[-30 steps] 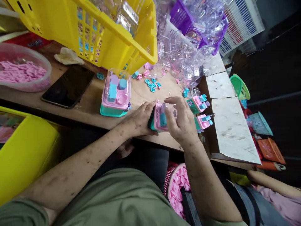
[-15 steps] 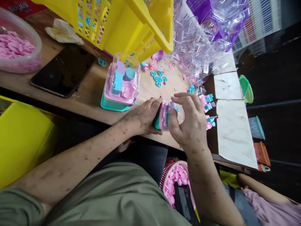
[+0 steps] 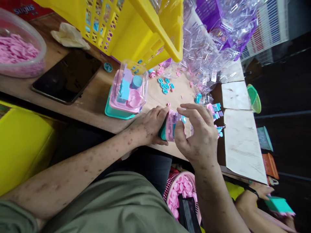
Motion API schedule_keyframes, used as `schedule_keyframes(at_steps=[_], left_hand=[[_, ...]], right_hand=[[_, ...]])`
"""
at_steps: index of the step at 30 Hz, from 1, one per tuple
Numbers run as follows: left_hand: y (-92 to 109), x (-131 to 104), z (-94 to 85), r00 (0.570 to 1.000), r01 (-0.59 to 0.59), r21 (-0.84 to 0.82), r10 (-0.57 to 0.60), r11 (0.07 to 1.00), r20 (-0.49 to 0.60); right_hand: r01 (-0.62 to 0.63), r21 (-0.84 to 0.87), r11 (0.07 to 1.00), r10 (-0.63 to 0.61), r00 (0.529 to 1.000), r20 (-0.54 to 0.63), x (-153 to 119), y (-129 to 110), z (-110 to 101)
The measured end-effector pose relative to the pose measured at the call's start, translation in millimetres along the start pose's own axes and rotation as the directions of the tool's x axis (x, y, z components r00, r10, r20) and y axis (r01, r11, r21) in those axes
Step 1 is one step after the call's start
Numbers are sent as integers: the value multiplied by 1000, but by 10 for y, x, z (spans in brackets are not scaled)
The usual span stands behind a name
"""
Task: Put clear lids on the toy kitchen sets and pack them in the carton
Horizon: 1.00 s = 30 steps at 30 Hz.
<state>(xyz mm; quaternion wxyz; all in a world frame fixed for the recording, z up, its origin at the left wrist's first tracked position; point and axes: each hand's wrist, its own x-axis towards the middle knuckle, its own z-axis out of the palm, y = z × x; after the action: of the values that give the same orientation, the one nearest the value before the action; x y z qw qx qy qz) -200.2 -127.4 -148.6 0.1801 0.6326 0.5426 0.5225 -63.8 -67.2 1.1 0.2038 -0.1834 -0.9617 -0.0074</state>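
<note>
My left hand [image 3: 152, 126] is wrapped round the green base of a small toy box [image 3: 170, 124], which is tipped on its side at the table's front edge. Its pink tray with lilac and blue pieces faces right. My right hand [image 3: 198, 136] is closed round the clear plastic cover over that tray, thumb and forefinger on either side; the palm hides part of it. To the left, a second toy box [image 3: 127, 94] stands upright with its clear cover on. Small blue wheel-like pieces [image 3: 166, 86] and a tiny pink ring [image 3: 168, 104] lie beyond my hands.
A yellow basket [image 3: 145, 32] and a heap of clear plastic covers [image 3: 204, 55] stand behind. A black phone [image 3: 68, 76] and a tub of pink pieces [image 3: 41, 55] are at left. A pink basket [image 3: 170, 186] sits below. At lower right, another person's hand [image 3: 259, 191] is near a green box [image 3: 279, 205].
My hands keep their hold on the toy box, and the view has shifted slightly. At lower right, the other person's arm has moved, and a green box has come into view there.
</note>
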Motion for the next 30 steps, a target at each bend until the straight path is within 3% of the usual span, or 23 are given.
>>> schedule_keyframes(at_steps=[19, 25, 30], left_hand=[[-91, 4, 42, 1000, -25, 1, 25, 1000, -9], [-66, 15, -35, 1000, 5, -27, -4, 1000, 28], [-69, 24, -104, 998, 3, -43, -1, 999, 63]], right_hand=[[-39, 37, 999, 36, 997, 74, 39, 47, 19], [-277, 276, 920, 269, 961, 69, -208, 153, 48], [-452, 468, 760, 395, 892, 221, -366, 231, 161]])
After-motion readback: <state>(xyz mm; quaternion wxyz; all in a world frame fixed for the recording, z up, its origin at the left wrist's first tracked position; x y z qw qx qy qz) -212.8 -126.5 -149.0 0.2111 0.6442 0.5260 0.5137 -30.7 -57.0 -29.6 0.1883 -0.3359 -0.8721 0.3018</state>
